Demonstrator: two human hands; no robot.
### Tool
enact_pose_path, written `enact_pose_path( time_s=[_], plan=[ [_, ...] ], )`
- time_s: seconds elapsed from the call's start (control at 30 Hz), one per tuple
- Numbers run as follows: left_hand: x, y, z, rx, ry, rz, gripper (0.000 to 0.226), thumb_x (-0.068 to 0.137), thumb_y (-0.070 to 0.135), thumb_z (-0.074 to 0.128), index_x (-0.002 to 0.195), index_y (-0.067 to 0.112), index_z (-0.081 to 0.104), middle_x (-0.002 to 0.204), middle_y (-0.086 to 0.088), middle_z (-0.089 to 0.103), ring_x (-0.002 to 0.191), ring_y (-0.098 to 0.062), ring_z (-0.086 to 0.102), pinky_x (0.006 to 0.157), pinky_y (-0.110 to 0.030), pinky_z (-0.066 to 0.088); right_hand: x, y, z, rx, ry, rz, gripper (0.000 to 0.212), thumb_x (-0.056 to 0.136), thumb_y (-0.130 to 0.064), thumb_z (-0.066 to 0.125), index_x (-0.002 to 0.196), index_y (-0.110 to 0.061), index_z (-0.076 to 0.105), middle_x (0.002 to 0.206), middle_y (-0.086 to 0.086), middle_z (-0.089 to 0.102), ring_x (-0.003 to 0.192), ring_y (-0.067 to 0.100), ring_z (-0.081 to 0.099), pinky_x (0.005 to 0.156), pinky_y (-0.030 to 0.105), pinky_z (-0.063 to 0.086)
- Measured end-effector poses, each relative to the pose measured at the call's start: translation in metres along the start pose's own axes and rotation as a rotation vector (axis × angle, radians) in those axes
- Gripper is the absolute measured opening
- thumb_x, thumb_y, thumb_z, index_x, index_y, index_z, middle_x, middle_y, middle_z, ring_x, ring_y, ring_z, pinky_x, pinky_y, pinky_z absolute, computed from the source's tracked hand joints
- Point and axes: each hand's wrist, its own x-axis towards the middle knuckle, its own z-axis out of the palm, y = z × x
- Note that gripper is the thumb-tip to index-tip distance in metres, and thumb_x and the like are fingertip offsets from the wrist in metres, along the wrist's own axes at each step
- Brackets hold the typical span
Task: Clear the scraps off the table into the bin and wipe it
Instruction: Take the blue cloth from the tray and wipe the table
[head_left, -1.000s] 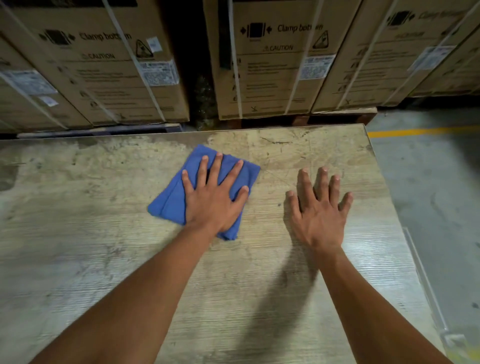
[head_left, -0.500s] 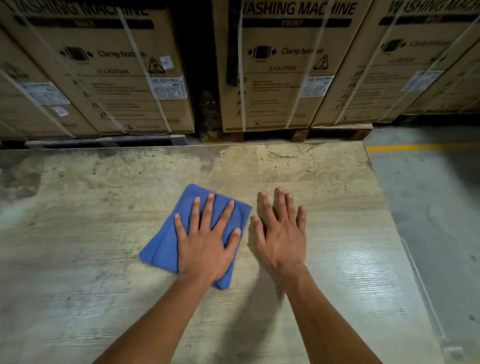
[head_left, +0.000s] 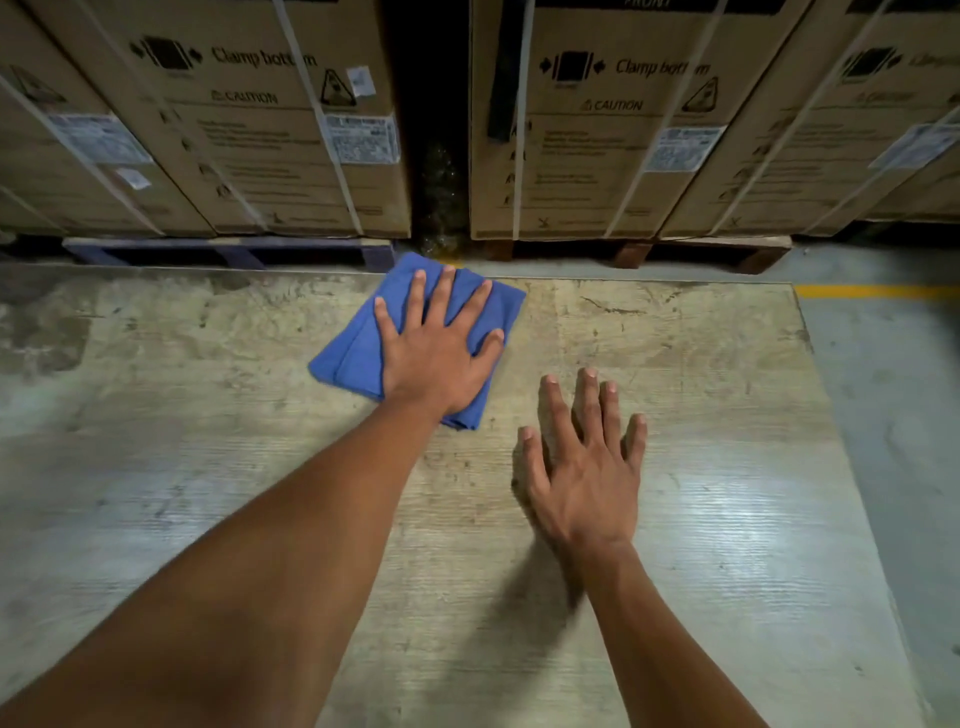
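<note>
Left hand (head_left: 434, 358) presses the blue cloth (head_left: 358, 353) flat; right hand (head_left: 584, 467) (fingers spread) rests on the table (head_left: 727, 519).

The table (head_left: 675, 415) has a worn, pale wood-grain top, scuffed and dark-stained along its far edge and at the far left, with a bright sheen of light on its right side. A folded blue cloth (head_left: 353, 353) lies flat on it at the far edge, one corner reaching just past that edge, pressed under the left hand (head_left: 436, 358) with fingers spread. The right hand (head_left: 587, 467) rests flat on the bare top nearer the right, apart from the cloth.
</note>
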Motion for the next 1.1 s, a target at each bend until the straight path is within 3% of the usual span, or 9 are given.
enact_pose_path(
  time_s=[0.13,0.37,0.83,1.1],
  plan=[
    [-0.013,-0.004,0.003,-0.014,-0.001,0.013,0.072,0.105,0.079,0.004,0.170,0.053,-0.010,0.183,0.009,-0.015,0.169,-0.026,-0.017,0.129,-0.073,-0.003,-0.002,-0.002,-0.004,0.011,0.002,-0.002,0.068,0.111,-0.064,0.019,0.174,-0.042,0.003,0.183,0.000,-0.013,0.169,0.024,-0.016,0.134,0.062,-0.002],
    [-0.154,-0.016,0.024,0.001,0.023,-0.010,0.072,0.108,0.074,0.013,0.173,0.047,-0.002,0.184,0.004,-0.010,0.170,-0.028,-0.011,0.130,-0.072,0.003,-0.003,-0.001,-0.004,0.007,0.012,0.012,0.068,0.112,-0.065,0.019,0.174,-0.042,0.005,0.184,0.001,-0.009,0.170,0.025,-0.011,0.134,0.063,0.002],
    [0.001,-0.012,-0.005,-0.059,-0.038,-0.092,0.071,0.104,0.079,0.006,0.170,0.055,-0.008,0.183,0.012,-0.016,0.168,-0.027,-0.019,0.127,-0.075,-0.008,-0.003,-0.002,-0.004,0.027,0.023,-0.003,0.069,0.110,-0.064,0.019,0.174,-0.041,0.007,0.184,0.002,-0.007,0.170,0.026,-0.010,0.134,0.062,-0.002],
    [-0.159,-0.034,0.025,-0.021,0.055,-0.110,0.071,0.107,0.075,0.013,0.172,0.051,0.000,0.184,0.008,-0.008,0.170,-0.026,-0.009,0.130,-0.071,0.004,-0.005,-0.001,-0.005,0.004,0.024,-0.001,0.069,0.111,-0.066,0.018,0.174,-0.041,0.006,0.184,0.002,-0.006,0.170,0.027,-0.007,0.134,0.063,0.001]
  ],
)
